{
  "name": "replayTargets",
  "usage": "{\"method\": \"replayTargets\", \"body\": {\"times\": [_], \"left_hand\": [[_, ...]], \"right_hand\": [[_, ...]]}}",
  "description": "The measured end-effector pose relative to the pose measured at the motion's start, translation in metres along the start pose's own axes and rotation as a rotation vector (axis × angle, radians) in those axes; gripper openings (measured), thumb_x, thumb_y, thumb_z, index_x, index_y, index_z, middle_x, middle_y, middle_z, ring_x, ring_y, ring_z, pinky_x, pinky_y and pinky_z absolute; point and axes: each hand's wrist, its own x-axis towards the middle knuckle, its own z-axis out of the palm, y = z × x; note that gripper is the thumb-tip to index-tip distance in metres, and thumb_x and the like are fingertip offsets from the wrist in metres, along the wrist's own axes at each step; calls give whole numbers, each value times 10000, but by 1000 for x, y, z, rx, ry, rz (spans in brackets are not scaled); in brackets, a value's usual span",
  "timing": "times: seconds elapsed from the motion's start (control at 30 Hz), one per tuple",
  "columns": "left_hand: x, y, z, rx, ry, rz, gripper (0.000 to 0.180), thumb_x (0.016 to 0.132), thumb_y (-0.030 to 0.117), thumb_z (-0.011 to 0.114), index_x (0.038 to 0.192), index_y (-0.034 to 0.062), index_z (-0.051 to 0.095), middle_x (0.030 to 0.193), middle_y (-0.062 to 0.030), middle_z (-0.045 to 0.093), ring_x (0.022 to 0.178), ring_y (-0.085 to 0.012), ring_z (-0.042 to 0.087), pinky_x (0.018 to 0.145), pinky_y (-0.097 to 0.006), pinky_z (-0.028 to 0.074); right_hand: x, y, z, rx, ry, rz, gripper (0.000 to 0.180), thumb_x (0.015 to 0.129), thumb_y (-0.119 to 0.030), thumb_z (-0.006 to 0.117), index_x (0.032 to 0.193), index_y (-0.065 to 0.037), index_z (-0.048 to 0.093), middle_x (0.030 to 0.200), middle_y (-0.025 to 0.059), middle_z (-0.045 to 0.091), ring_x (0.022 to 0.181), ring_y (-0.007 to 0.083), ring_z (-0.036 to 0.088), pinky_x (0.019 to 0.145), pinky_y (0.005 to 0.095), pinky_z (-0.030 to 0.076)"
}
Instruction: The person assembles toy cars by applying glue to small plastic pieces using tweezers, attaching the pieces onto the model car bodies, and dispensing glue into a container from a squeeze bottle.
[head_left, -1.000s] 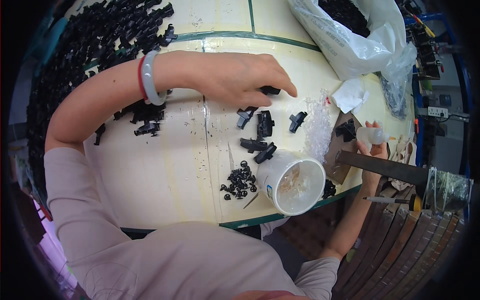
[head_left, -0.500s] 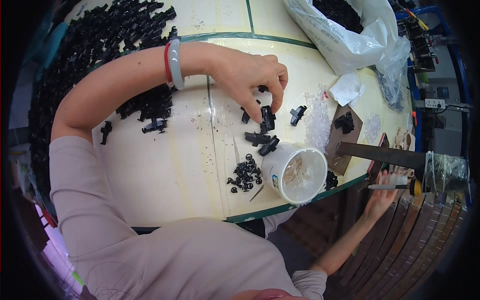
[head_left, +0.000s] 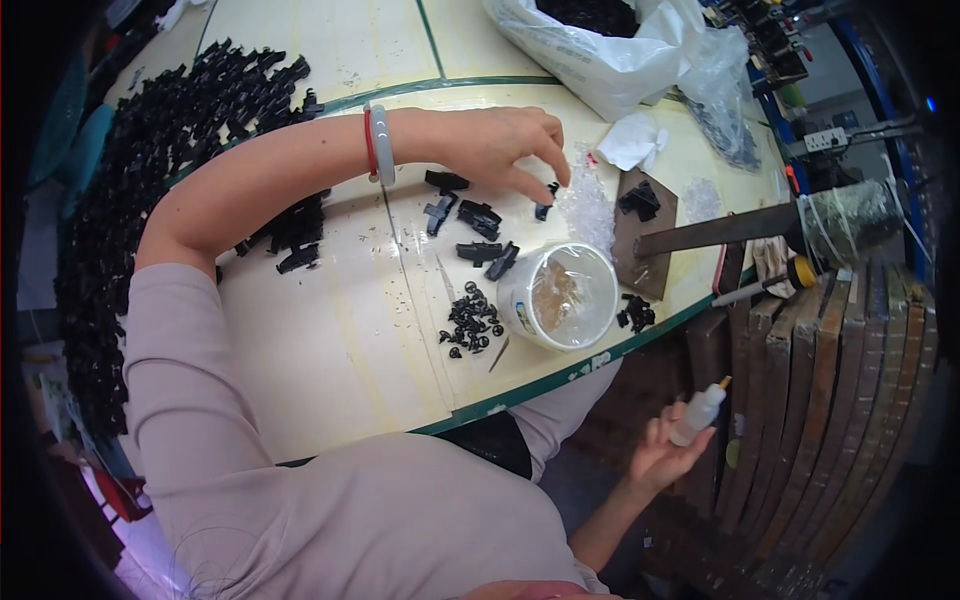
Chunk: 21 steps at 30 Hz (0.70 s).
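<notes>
My left hand [head_left: 505, 145] reaches over the table, thumb and forefinger pinched at a small black plastic part [head_left: 546, 203] that lies on the table. Several similar black plastic parts [head_left: 480, 218] lie loose just left of it. My right hand [head_left: 655, 460], off the table's near right edge, holds a small translucent squeeze bottle [head_left: 697, 416], its yellowish nozzle pointing up. Between the hands stands a white plastic tub [head_left: 512, 300] with a clear film and something brownish inside. Small round black pieces [head_left: 470, 320] are heaped left of the tub.
A large pile of black parts [head_left: 150, 200] covers the table's left side. A white plastic bag [head_left: 600, 75] of black pieces stands at the back. Right of the tub, a metal bar [head_left: 720, 233] reaches over a brown board [head_left: 640, 265]. Crumpled white paper [head_left: 632, 142] lies behind.
My left hand has moved from the group of black parts to the single one on their right. My right hand has drawn the bottle away from the bar's end, nearer my body. The view has shifted.
</notes>
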Motion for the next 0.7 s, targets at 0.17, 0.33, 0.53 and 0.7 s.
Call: {"method": "replayTargets", "body": {"times": [0.17, 0.33, 0.53, 0.7], "left_hand": [[0, 1, -2, 52, -101, 55, 188, 787, 220, 647, 907, 76, 662, 1018, -113, 507, 1032, -264, 466, 882, -342, 395], [-29, 12, -12, 50, -45, 24, 187, 806, 211, 641, 892, 45, 644, 1045, -117, 527, 987, -258, 503, 850, -325, 412], [-74, 87, 15, 31, 431, -128, 526, 779, 203, 671, 1230, 39, 456, 1176, -157, 488, 1081, -301, 466, 913, -352, 387], [-111, 128, 58, -111, 430, -164, 715, 716, 189, 726, 1294, -8, 354, 1259, -191, 419, 1142, -336, 414, 955, -395, 339]], "right_hand": [[-3, 22, 40, 43, -65, 88, 526, 892, -408, 500, 1177, 27, 424, 682, 33, 387, 510, 74, 294, 380, 189, 234], [22, 14, 92, -92, -97, -10, 485, 836, -288, 565, 1160, 52, 445, 800, 44, 513, 507, 62, 302, 408, 193, 239], [51, 15, 125, -535, -219, -236, 525, 781, -344, 617, 1086, 68, 504, 824, 68, 558, 578, 74, 426, 499, 202, 328], [51, 14, 135, -1038, -321, -619, 514, 765, -384, 604, 968, 87, 564, 796, 87, 575, 572, 86, 506, 443, 178, 347]]}}
